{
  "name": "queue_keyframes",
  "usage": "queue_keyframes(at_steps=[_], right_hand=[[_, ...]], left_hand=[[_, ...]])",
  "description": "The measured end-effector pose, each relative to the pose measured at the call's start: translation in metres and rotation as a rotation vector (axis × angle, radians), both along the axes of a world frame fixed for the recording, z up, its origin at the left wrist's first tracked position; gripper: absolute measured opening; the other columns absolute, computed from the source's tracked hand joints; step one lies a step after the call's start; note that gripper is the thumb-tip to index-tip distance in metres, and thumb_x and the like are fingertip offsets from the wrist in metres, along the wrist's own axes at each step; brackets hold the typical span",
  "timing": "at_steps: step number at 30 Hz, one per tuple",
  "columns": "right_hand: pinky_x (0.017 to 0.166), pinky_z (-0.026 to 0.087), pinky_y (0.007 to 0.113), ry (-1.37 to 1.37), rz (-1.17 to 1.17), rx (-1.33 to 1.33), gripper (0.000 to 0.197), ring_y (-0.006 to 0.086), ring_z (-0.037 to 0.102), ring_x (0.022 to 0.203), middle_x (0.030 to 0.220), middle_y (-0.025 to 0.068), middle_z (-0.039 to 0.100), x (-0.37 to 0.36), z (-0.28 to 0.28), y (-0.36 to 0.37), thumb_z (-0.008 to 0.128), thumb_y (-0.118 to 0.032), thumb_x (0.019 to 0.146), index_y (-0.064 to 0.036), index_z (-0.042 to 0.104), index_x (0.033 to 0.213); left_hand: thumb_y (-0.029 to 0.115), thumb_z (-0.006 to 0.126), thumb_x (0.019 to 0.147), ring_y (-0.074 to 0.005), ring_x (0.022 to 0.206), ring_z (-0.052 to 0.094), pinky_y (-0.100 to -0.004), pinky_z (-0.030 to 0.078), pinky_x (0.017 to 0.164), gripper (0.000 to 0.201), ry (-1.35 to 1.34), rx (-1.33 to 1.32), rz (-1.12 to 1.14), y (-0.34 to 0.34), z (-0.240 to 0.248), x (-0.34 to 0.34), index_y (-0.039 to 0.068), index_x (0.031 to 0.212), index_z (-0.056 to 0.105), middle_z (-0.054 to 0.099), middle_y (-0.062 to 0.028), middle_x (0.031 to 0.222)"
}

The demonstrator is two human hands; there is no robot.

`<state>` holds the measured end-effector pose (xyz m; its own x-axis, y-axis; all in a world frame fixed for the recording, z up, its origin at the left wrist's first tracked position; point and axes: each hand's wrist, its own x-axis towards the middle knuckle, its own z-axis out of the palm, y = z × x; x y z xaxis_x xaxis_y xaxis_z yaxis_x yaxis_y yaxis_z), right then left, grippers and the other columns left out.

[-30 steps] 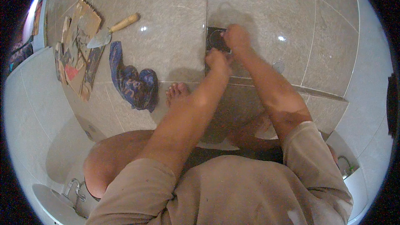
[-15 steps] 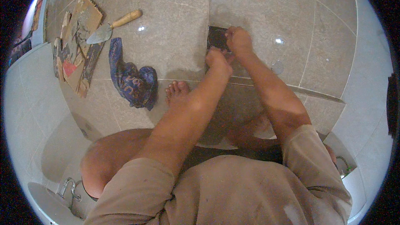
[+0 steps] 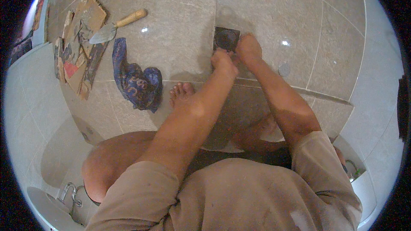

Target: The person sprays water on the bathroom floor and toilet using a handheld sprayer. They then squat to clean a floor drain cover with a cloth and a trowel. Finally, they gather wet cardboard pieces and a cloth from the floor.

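Observation:
A dark square floor drain (image 3: 227, 38) with a round centre lies among the grey-beige floor tiles ahead of me. At its near edge is my left hand (image 3: 224, 63), the fingers bent and pressed together; whatever they pinch, if anything, is hidden. Just off the drain's right side, my right hand (image 3: 249, 49) has its fingers curled in, and I cannot make out anything in them. Both hands are close together, and their fingertips are partly hidden by the hands themselves.
A trowel (image 3: 103, 34) with a wooden handle rests against broken cardboard scraps (image 3: 81, 47) at the left. Nearer lies a crumpled blue plastic bag (image 3: 137, 83). A small round grey disc (image 3: 284, 69) is right of my forearm. A low tile step (image 3: 299, 90) crosses the floor.
My right hand has drawn back slightly to the right, off the drain's right edge, so more of the dark square shows. The left hand stays at the near edge.

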<state>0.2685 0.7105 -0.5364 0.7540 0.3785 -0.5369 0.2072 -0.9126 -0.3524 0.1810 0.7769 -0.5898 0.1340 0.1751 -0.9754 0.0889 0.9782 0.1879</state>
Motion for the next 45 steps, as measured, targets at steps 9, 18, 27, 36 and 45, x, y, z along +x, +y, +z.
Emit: queue_keyframes(at_steps=[9, 18, 27, 36, 45], right_hand=[[0.091, 0.054, 0.054, -0.016, -0.074, 0.033, 0.041, 0.0473, 0.063, 0.105, 0.110, 0.0281, 0.063, -0.001, 0.000, -0.001, 0.068, -0.005, 0.082, -0.0034, 0.066, 0.123], [0.093, 0.052, 0.049, -0.195, -0.037, 0.203, 0.045, 0.0437, 0.062, 0.105, 0.110, 0.0244, 0.061, -0.014, -0.022, -0.013, 0.065, 0.002, 0.077, -0.0050, 0.069, 0.122], [0.093, 0.052, 0.047, -0.211, -0.050, 0.268, 0.038, 0.0414, 0.062, 0.104, 0.112, 0.0204, 0.062, -0.017, -0.022, -0.015, 0.071, -0.005, 0.082, -0.0065, 0.071, 0.120], [0.087, 0.052, 0.046, -0.215, -0.208, 0.274, 0.028, 0.0384, 0.064, 0.099, 0.100, 0.0190, 0.066, -0.007, -0.023, 0.003, 0.083, -0.024, 0.079, -0.0030, 0.070, 0.093], [0.076, 0.054, 0.047, -0.244, -0.273, 0.238, 0.025, 0.0382, 0.069, 0.083, 0.086, 0.0192, 0.070, -0.001, -0.042, -0.004, 0.087, -0.023, 0.075, -0.0038, 0.072, 0.083]], left_hand=[[0.034, 0.043, 0.104, -0.0240, 0.093, 0.056, -0.0492, 0.050, 0.080, 0.024, 0.048, 0.043, -0.019, -0.002, 0.019, 0.005, 0.014, 0.110, 0.055, 0.057, -0.0057, 0.103], [0.023, 0.050, 0.100, -0.0227, 0.097, 0.058, -0.0479, 0.051, 0.079, 0.026, 0.060, 0.027, -0.036, 0.001, 0.022, 0.005, 0.010, 0.121, 0.059, 0.057, -0.0070, 0.107], [0.026, 0.047, 0.104, -0.0280, 0.096, 0.061, -0.0498, 0.053, 0.076, 0.033, 0.004, -0.035, -0.023, 0.001, 0.035, 0.007, 0.007, 0.128, 0.055, 0.059, -0.0112, 0.110], [0.009, 0.059, 0.090, -0.0489, 0.111, 0.062, -0.0518, 0.051, 0.096, 0.066, 0.027, 0.842, -1.019, 0.007, -0.008, -0.018, 0.000, 0.152, 0.039, 0.058, -0.0297, 0.129], [0.005, 0.060, 0.090, -0.0511, 0.121, 0.057, -0.0530, 0.047, 0.105, 0.078, 0.069, 1.162, -1.554, 0.004, 0.055, -0.027, -0.004, 0.157, 0.024, 0.047, -0.0377, 0.139]])
